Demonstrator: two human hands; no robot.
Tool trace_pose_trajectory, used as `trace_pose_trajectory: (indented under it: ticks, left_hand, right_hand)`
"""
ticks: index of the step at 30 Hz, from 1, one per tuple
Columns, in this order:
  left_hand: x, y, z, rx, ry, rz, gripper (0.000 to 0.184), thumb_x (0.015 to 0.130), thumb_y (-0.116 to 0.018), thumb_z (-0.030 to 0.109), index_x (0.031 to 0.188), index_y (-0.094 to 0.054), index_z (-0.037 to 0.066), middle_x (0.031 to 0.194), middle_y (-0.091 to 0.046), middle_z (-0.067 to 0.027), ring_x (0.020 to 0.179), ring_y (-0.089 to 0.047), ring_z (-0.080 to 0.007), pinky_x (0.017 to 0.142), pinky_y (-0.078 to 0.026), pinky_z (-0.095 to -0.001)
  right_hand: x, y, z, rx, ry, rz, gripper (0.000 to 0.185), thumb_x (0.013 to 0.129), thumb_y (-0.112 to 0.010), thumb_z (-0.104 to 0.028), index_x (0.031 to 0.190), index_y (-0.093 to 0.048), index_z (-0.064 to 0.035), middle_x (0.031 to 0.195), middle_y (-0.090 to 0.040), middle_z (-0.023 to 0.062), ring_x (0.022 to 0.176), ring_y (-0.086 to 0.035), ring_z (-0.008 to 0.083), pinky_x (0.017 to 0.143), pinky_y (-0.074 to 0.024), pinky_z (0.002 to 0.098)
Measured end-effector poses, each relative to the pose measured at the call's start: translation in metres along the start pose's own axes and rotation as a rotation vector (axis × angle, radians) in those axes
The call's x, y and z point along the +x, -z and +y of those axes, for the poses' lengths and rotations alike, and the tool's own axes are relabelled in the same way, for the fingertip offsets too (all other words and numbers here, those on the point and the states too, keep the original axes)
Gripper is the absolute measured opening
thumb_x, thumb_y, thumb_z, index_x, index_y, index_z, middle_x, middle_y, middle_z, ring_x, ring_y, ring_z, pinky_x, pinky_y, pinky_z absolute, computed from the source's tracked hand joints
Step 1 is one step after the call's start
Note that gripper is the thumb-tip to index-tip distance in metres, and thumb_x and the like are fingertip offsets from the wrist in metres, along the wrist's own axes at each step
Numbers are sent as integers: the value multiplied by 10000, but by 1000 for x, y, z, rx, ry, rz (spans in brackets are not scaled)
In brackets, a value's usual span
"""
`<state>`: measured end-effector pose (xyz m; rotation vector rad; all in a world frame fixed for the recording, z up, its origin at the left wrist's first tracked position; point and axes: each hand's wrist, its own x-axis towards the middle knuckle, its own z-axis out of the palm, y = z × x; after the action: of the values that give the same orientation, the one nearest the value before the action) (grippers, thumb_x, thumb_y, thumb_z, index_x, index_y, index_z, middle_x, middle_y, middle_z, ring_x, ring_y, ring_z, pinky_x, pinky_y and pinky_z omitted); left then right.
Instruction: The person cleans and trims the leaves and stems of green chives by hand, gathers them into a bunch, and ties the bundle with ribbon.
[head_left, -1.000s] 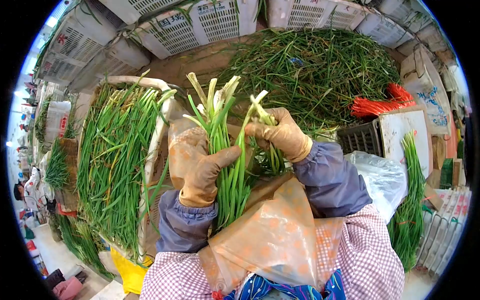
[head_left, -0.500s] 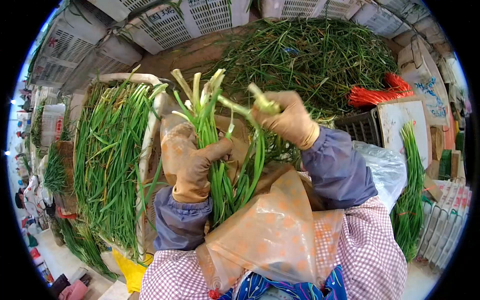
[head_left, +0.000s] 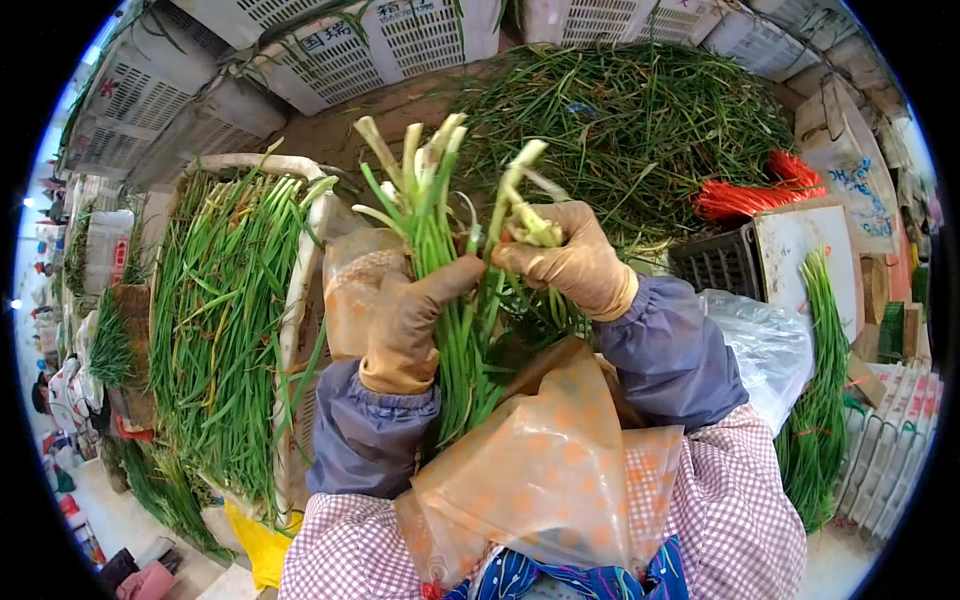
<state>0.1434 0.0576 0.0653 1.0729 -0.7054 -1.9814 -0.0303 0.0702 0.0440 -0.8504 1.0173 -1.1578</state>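
My left hand, in a brown glove, is closed around a bunch of garlic chives. Their pale cut ends point up and away from me, and the green leaves hang towards my lap. Close beside it, my gloved right hand pinches a single chive stalk together with a pale, crumpled bit of stripped leaf. The two hands nearly meet at the thumbs. A clear plastic apron with orange spots covers my lap under the leaves.
To the left, a white-rimmed crate is full of chives. A big heap of loose green leaves lies ahead, with red ties at its right. A tied chive bundle stands right. White crates line the back.
My right hand has come down and left, closer to the bunch, and its stalk now points upward. My left hand has shifted slightly right with the bunch.
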Motion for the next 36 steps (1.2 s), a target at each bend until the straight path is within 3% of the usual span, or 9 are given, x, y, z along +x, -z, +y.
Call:
trace_pose_trajectory:
  ticks: [3,6,11,13,17,19,24,32,36]
  left_hand:
    - [6,10,-9,-15,109,-91,183,792,-646,92,952,-603,16,749,-620,-57,596,-591,-132,505,-484,-233]
    - [3,11,-1,-14,250,-73,160,809,-635,129,909,-607,8,761,-626,-69,578,-585,-133,495,-474,-243]
    - [2,17,-1,35,321,-49,174,821,-628,150,893,-606,-7,746,-624,-78,563,-593,-154,494,-479,-251]
    - [0,13,-1,-20,246,-7,181,815,-636,153,898,-606,-5,711,-618,-77,574,-605,-154,463,-479,-253]
    - [7,31,-12,-63,316,7,170,813,-636,146,887,-605,-4,680,-610,-71,557,-608,-161,429,-474,-259]
    - [6,27,-14,-90,341,35,154,806,-641,139,858,-599,0,654,-599,-57,525,-597,-154,414,-466,-259]
    - [9,16,-19,-50,241,7,148,779,-655,120,834,-586,0,662,-600,-62,506,-584,-151,429,-465,-254]
    - [-12,-1,11,132,2,-97,167,802,-629,153,851,-587,-1,724,-622,-77,556,-597,-157,460,-475,-261]
    - [-10,3,7,251,-50,3,140,827,-602,150,878,-593,20,716,-620,-66,546,-595,-160,448,-474,-268]
  right_hand:
    - [1,1,-1,-52,-104,-71,169,742,-703,-87,877,-646,-2,726,-583,-31,636,-509,41,546,-419,197]
    - [5,8,7,-172,199,23,163,743,-676,-86,874,-642,4,712,-575,-21,654,-498,48,561,-428,211]
    - [18,48,-6,-561,571,514,91,779,-660,-87,832,-655,-13,680,-588,-10,588,-504,47,516,-427,219]
    - [24,90,-16,-486,411,787,147,785,-688,-137,855,-659,-12,699,-618,12,596,-530,60,549,-450,204]
    - [19,93,-7,-409,247,651,345,766,-704,-107,1096,-612,-69,666,-558,-32,451,-416,21,395,-329,162]
    - [3,58,-13,-246,139,438,335,742,-732,-136,1046,-624,-46,736,-577,-27,561,-461,36,474,-385,174]
    - [3,8,6,58,26,107,221,767,-685,-106,944,-617,7,666,-538,-15,462,-406,37,407,-305,183]
    - [31,87,4,117,276,721,99,788,-632,-42,882,-622,-14,545,-490,-17,439,-435,73,400,-342,210]
    - [16,69,-4,-111,154,600,210,789,-664,-91,981,-607,-27,606,-507,-38,457,-422,37,383,-309,189]
